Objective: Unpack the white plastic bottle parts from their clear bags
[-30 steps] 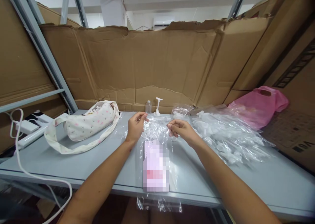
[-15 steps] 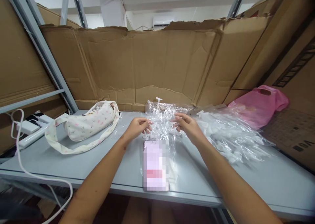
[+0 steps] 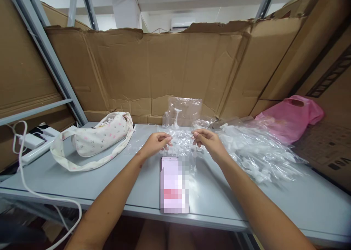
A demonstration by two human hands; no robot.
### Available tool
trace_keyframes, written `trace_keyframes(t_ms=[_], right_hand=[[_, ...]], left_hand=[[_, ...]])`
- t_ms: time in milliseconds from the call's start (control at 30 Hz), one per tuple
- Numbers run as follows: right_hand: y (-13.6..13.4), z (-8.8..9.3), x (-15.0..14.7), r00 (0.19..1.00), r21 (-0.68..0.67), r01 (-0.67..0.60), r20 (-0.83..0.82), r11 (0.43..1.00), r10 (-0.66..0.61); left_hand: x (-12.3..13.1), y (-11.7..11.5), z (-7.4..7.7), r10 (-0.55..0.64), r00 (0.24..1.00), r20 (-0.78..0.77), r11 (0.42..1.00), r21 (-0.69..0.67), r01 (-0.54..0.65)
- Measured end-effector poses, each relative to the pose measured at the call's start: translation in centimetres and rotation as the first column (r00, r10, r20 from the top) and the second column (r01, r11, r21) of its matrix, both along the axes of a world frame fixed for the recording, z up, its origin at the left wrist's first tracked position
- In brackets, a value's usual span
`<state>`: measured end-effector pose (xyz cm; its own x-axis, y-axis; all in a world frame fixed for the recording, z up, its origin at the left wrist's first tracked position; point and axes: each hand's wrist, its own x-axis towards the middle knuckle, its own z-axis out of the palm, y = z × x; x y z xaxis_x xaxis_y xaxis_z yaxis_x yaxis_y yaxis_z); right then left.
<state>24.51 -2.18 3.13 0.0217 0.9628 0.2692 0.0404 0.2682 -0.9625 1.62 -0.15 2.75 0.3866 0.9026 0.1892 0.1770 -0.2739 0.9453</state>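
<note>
My left hand [image 3: 155, 143] and my right hand [image 3: 207, 141] each pinch a side of a clear plastic bag [image 3: 185, 112] that stands up between them over the grey table [image 3: 82, 184]. Through the bag I see a white pump head [image 3: 177, 115] and a small clear bottle [image 3: 165, 119] standing at the back of the table. A phone [image 3: 174, 184] lies flat just in front of my hands, near the table's front edge.
A white floral shoulder bag [image 3: 95, 140] lies to the left. A heap of clear bags with white parts [image 3: 255, 151] and a pink plastic bag [image 3: 287, 118] sit to the right. Cardboard sheets [image 3: 164, 67] wall the back. A white cable and charger [image 3: 27, 142] hang at the left.
The plastic bag has been pulled off the phone and lifted up and away toward the back. Both hands moved forward and slightly closer together.
</note>
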Motion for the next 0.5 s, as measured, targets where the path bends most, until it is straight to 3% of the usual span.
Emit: trace_keyframes(t_ms=[100,267,367,500], right_hand=[[-0.23,0.07,-0.17,0.999,-0.056,-0.043,0.020,0.998,0.044],[-0.52,-0.26,-0.68,0.942,-0.148,-0.239,0.204,0.960,0.266],[-0.51,-0.22,-0.78,0.961,-0.112,-0.195,0.179,0.974,0.213],[-0.55,0.16,-0.75,0.988,-0.091,-0.093,0.118,0.991,0.104]], left_hand=[[0.15,0.01,-0.08,0.050,0.998,0.025,0.999,0.018,-0.050],[0.15,0.37,0.04,0.159,0.976,0.149,0.984,0.052,-0.168],[0.16,0.39,-0.11,0.137,0.981,0.138,0.990,0.008,-0.140],[0.33,0.38,-0.65,0.008,0.997,0.077,0.999,-0.035,-0.005]])
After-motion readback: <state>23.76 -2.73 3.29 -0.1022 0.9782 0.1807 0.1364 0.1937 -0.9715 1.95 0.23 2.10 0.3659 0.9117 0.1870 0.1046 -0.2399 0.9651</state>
